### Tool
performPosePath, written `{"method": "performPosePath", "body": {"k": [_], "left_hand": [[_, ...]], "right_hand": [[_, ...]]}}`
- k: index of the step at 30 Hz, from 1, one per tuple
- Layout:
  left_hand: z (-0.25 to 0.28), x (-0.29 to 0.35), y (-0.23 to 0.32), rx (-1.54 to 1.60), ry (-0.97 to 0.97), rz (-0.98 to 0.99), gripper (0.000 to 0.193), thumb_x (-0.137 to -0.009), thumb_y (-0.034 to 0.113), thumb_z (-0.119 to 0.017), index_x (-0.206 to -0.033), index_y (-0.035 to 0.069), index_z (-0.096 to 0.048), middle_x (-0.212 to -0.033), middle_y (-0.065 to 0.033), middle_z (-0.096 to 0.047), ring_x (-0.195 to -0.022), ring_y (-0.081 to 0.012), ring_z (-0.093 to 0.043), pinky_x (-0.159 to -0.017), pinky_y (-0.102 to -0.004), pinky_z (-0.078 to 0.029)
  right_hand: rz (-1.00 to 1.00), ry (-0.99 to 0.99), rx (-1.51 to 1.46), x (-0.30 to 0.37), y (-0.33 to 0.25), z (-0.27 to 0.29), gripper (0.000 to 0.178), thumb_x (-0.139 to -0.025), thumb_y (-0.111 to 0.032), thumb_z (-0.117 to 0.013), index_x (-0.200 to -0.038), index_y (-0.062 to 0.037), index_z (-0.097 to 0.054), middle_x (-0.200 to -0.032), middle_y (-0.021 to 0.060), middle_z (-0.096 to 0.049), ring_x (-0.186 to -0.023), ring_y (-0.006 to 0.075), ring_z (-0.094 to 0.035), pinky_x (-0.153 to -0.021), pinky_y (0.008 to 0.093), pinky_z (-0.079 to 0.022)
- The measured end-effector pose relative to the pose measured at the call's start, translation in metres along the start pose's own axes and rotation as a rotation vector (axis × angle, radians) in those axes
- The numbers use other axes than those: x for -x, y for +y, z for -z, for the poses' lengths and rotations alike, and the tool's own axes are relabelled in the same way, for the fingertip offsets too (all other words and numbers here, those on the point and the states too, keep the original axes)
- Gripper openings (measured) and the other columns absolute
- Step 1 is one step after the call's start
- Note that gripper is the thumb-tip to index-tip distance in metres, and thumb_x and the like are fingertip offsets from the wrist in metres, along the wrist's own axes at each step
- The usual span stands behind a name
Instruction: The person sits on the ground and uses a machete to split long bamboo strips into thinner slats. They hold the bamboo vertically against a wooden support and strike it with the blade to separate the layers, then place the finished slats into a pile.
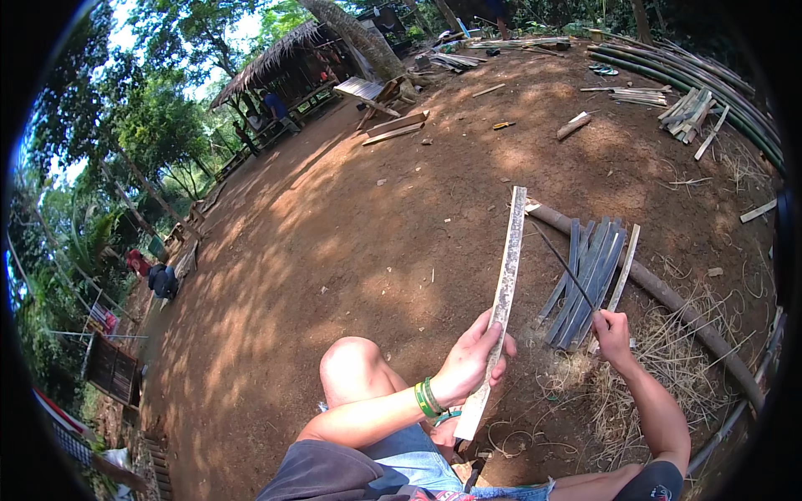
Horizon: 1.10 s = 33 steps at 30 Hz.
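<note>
Bamboo strip (508, 284), broad ground (368, 259) leftward

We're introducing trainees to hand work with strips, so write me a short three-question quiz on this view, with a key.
1. Which hand holds the mottled bamboo strip, and which the thin dark tool?
2. True or false: green wristbands circle the right forearm.
3. Fill in: the far ends of the dark grey strips lie across a long brown ____.

Key
1. The left hand holds the strip; the right hand holds the tool.
2. False; the left forearm wears the wristbands.
3. Pole.
</note>
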State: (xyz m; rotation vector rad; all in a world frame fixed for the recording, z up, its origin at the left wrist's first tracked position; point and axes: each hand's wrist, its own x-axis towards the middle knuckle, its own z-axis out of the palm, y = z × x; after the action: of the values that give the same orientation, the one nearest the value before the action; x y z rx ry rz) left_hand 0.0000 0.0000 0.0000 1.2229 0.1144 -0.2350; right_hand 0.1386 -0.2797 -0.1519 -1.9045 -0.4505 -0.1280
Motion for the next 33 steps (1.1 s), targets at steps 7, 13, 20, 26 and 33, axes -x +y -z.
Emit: {"method": "performPosePath", "body": {"k": [7,13,20,26,33], "left_hand": [[-0.002,-0.002,0.000,-0.007,0.009,0.010,0.030,-0.110,0.030,-0.038,-0.134,0.012,-0.040,-0.089,-0.0036,-0.060,-0.052,-0.0064,-0.049,-0.045,-0.0203,-0.042],[0.001,-0.002,-0.002,-0.022,0.006,0.007,0.033,-0.110,0.030,-0.038,-0.138,0.012,-0.039,-0.089,-0.0036,-0.060,-0.052,-0.0064,-0.049,-0.045,-0.0203,-0.042],[0.002,-0.005,-0.004,-0.037,0.046,-0.019,0.033,-0.110,0.030,-0.039,-0.136,0.011,-0.036,-0.089,-0.0051,-0.061,-0.051,-0.0067,-0.049,-0.044,-0.0206,-0.042],[0.003,-0.006,-0.004,-0.046,0.055,-0.013,0.031,-0.110,0.030,-0.039,-0.133,0.009,-0.037,-0.088,-0.0049,-0.062,-0.052,-0.0068,-0.051,-0.044,-0.0207,-0.043],[0.001,-0.006,-0.003,-0.063,0.050,-0.028,0.031,-0.110,0.030,-0.039,-0.132,0.009,-0.038,-0.087,-0.0045,-0.062,-0.052,-0.0069,-0.051,-0.044,-0.0207,-0.044]], "right_hand": [[-0.001,-0.003,0.008,-0.001,0.001,0.003,0.047,-0.098,-0.031,-0.059,-0.067,0.0046,-0.060,-0.052,0.0103,-0.053,-0.049,0.0145,-0.052,-0.050,0.0345,-0.039],[-0.008,-0.008,0.008,-0.001,0.000,0.001,0.048,-0.099,-0.032,-0.058,-0.067,0.0046,-0.060,-0.052,0.0100,-0.053,-0.050,0.0144,-0.052,-0.050,0.0347,-0.038],[-0.009,-0.014,0.000,-0.002,0.009,0.000,0.046,-0.099,-0.031,-0.058,-0.069,0.0036,-0.062,-0.052,0.0078,-0.053,-0.050,0.0129,-0.051,-0.050,0.0327,-0.038],[-0.048,-0.013,-0.125,-0.001,-0.015,-0.003,0.040,-0.100,-0.032,-0.057,-0.081,0.0018,-0.069,-0.052,0.0001,-0.050,-0.050,0.0079,-0.049,-0.048,0.0284,-0.035],[-0.043,-0.046,-0.118,-0.002,-0.014,-0.002,0.043,-0.100,-0.033,-0.056,-0.081,0.0029,-0.069,-0.052,-0.0007,-0.049,-0.049,0.0070,-0.047,-0.047,0.0279,-0.034]]}}
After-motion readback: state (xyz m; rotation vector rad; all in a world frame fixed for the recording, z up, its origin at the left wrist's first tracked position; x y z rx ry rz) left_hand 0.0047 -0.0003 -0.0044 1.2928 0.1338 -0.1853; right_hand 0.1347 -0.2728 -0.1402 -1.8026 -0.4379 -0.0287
